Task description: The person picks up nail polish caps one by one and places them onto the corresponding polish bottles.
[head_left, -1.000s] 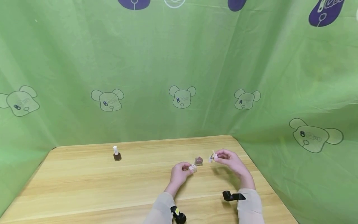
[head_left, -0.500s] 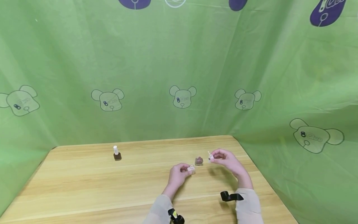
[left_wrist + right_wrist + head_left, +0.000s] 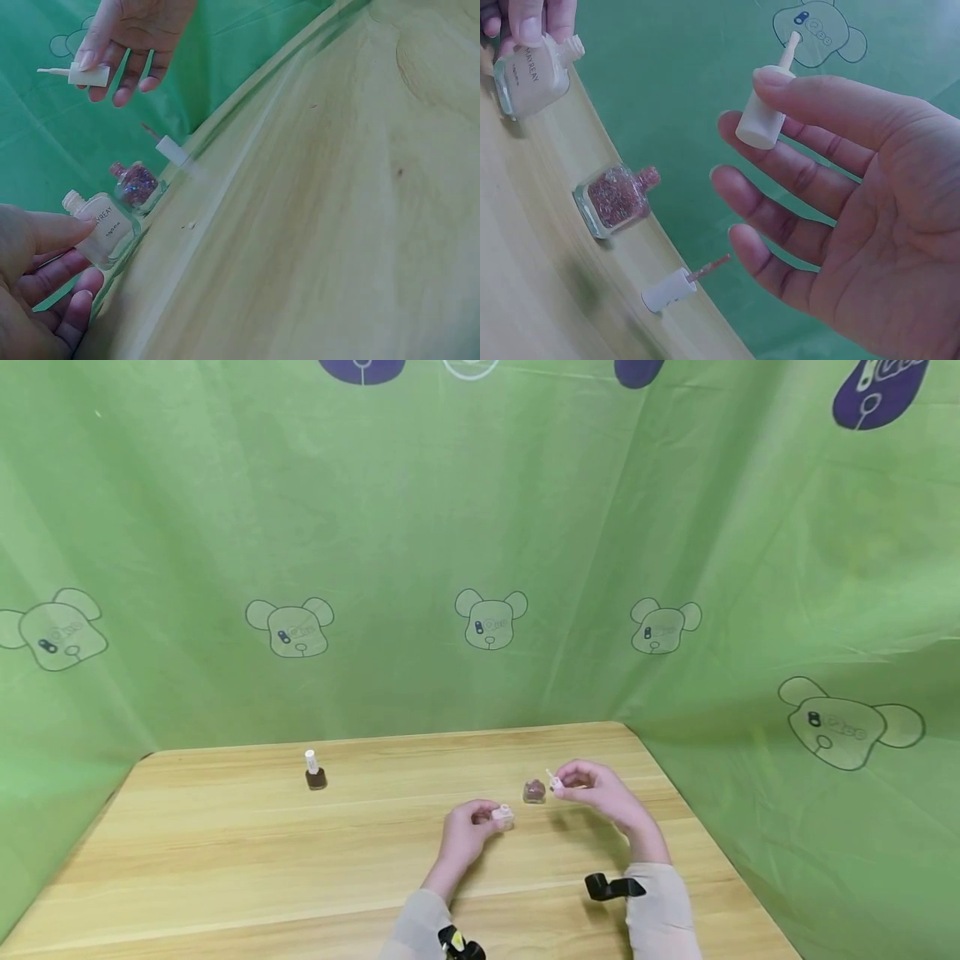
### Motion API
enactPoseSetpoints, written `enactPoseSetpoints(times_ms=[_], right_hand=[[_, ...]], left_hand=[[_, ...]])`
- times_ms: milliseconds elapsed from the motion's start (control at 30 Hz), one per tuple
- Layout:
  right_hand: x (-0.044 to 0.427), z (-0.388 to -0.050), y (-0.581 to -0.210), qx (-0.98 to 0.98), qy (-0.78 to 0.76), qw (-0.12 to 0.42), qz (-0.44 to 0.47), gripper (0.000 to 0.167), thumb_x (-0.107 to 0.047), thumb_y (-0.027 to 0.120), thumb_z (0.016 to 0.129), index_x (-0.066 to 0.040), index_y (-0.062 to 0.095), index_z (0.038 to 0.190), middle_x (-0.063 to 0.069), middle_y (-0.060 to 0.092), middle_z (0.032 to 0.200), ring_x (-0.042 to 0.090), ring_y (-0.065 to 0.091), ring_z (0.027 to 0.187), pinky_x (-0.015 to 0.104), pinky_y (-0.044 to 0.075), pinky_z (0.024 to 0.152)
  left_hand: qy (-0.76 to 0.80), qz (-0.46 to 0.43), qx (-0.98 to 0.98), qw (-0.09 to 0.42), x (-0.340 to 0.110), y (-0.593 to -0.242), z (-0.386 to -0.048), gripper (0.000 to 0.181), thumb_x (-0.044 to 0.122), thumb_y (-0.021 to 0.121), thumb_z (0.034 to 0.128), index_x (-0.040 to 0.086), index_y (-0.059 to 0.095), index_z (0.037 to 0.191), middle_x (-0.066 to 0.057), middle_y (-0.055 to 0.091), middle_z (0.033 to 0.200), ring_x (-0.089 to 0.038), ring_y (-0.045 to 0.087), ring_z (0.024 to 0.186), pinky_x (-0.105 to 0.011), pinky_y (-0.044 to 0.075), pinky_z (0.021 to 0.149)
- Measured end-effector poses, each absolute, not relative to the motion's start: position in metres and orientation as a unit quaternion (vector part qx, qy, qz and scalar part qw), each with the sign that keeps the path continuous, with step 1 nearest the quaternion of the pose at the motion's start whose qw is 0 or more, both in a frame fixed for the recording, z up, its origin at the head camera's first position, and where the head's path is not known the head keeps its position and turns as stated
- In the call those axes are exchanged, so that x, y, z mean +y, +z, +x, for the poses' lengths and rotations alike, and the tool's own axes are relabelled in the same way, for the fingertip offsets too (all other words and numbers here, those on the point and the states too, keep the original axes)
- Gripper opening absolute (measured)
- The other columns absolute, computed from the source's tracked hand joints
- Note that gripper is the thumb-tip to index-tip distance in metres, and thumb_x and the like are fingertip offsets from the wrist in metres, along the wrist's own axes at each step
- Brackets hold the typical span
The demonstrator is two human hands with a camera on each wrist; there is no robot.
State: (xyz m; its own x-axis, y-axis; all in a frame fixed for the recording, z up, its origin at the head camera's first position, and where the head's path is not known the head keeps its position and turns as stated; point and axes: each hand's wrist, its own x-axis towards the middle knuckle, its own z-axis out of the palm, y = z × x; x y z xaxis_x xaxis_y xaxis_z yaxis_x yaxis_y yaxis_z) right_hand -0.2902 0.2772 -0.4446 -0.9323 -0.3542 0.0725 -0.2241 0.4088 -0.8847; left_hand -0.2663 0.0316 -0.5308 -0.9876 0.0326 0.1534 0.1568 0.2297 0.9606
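Note:
My left hand (image 3: pixel 459 842) grips a white-pink nail polish bottle (image 3: pixel 111 231) by its sides, its threaded neck uncapped. Between thumb and fingers, my right hand (image 3: pixel 603 793) pinches a white brush cap (image 3: pixel 763 112), its pale brush pointing upward. An uncapped glitter nail polish bottle (image 3: pixel 615 196) stands on the table between the two hands. Close to it a second white cap (image 3: pixel 669 291) stands on its end, its glitter-coated brush up; in the head view I cannot make this cap out clearly.
A dark nail polish bottle (image 3: pixel 316 778) with a white cap stands at the back left of the wooden table (image 3: pixel 225 852). Green curtains (image 3: pixel 390 527) enclose the table's back and sides. Black wrist cameras sit on both sleeves.
Both hands have shifted left: the left hand with the bottle, the right hand with the brush cap, which now comes close to the glitter bottle in the head view.

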Motion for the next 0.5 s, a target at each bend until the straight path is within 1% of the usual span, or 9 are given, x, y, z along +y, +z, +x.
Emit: enactPoseSetpoints(times_ms=[167,400,500], right_hand=[[0.270,-0.291,-0.446,0.838,-0.509,0.064,-0.184,0.034,-0.012,0.072,0.085,0.006,0.060,0.111,0.024,0.066,0.105,0.013,0.062,0.093,0.025,0.053,0.083],[0.258,-0.292,-0.448,0.838,-0.503,0.073,-0.197,0.032,-0.015,0.073,0.085,0.004,0.062,0.109,0.023,0.068,0.104,0.014,0.063,0.092,0.025,0.052,0.085],[0.253,-0.292,-0.448,0.833,-0.510,0.077,-0.198,0.031,-0.016,0.073,0.085,0.002,0.063,0.108,0.026,0.067,0.107,0.015,0.064,0.093,0.025,0.051,0.086]], left_hand=[[-0.629,-0.043,-0.775,0.044,0.024,-0.529,-0.262,0.024,0.008,0.077,0.0780,0.003,0.073,0.101,-0.011,0.072,0.095,-0.009,0.060,0.078,-0.020,0.052,0.069],[-0.643,-0.027,-0.764,0.039,0.012,-0.527,-0.259,0.026,0.009,0.078,0.0788,0.003,0.073,0.104,-0.014,0.072,0.100,-0.016,0.067,0.083,-0.024,0.057,0.072],[-0.653,-0.018,-0.756,0.032,0.006,-0.527,-0.258,0.026,0.009,0.077,0.0796,0.003,0.072,0.104,-0.015,0.072,0.101,-0.018,0.069,0.084,-0.026,0.058,0.071]])
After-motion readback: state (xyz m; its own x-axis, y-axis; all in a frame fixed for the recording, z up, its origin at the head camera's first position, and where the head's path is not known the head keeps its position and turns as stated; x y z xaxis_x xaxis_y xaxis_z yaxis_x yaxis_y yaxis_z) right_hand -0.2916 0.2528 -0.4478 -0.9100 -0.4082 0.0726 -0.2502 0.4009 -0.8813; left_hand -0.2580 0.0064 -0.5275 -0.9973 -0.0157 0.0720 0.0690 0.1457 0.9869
